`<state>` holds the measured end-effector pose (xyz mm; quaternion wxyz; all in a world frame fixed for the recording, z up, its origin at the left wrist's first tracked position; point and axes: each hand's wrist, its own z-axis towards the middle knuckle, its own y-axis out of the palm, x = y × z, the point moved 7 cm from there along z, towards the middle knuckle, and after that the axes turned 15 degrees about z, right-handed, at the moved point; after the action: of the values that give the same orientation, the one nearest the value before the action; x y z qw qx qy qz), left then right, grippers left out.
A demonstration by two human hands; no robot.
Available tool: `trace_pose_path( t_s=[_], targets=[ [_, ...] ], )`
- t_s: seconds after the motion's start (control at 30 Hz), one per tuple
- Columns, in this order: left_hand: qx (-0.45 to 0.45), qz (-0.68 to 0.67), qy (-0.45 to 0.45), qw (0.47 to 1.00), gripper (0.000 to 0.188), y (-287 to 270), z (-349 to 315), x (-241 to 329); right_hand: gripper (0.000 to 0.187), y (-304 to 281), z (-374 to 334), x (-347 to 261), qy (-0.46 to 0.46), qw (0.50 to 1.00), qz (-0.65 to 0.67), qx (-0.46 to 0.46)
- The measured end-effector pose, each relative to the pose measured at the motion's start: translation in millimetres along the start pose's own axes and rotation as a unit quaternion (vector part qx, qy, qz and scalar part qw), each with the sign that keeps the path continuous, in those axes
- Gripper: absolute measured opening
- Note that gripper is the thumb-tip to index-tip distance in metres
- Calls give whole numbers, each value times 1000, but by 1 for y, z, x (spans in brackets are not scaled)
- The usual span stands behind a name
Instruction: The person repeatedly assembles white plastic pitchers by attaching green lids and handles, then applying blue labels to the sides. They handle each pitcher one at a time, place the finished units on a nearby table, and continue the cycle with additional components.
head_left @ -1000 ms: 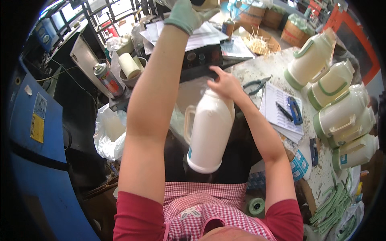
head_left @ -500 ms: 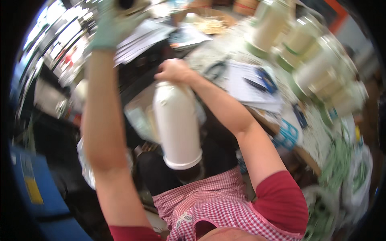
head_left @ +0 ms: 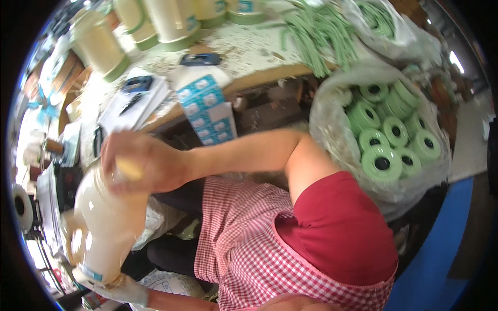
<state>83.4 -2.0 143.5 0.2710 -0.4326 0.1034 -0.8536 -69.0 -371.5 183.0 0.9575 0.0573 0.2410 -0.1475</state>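
A cream plastic flask casing (head_left: pixel 111 228) with a side handle leans at the left of my lap. My right hand (head_left: pixel 150 160), blurred, closes over its upper end with curled fingers. Beside those fingers shows a small yellowish patch (head_left: pixel 128 168), too smeared to name. Low at the left, my left hand (head_left: pixel 124 290) in a pale glove grips the casing's bottom end, where a blue label sits; part of that hand is hidden by the casing.
Upright cream flasks with green bases (head_left: pixel 171 23) stand along the workbench (head_left: pixel 254 49). Papers (head_left: pixel 150 106), a blue stapler-like tool (head_left: pixel 199 59) and a blue-and-white label sheet (head_left: pixel 207 111) lie nearer. Green strips (head_left: pixel 321 39) hang over its edge by a plastic bag (head_left: pixel 332 124) of green round parts (head_left: pixel 383 163).
My view has swung right, bringing the bag of green parts into sight. My left hand, earlier raised at far left, is now at the casing's bottom end; the casing is now at my left.
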Motion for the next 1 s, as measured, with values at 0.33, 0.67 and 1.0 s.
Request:
trace_pose_path(
  t_s=[0.33, 0.67, 1.0],
  targets=[
    [-164, -198, -121, 959, 44, 78, -49, -56, 42, -496, -265, -259, 721, 207, -653, -105],
    [-220, -204, -152, 942, 38, 72, -51, -100, 88, -538, -358, -310, 692, 219, -675, 135],
    [-215, -367, -320, 846, 45, 50, -63, -143, 77, -469, -169, -250, 695, 179, -696, 1]
  ],
)
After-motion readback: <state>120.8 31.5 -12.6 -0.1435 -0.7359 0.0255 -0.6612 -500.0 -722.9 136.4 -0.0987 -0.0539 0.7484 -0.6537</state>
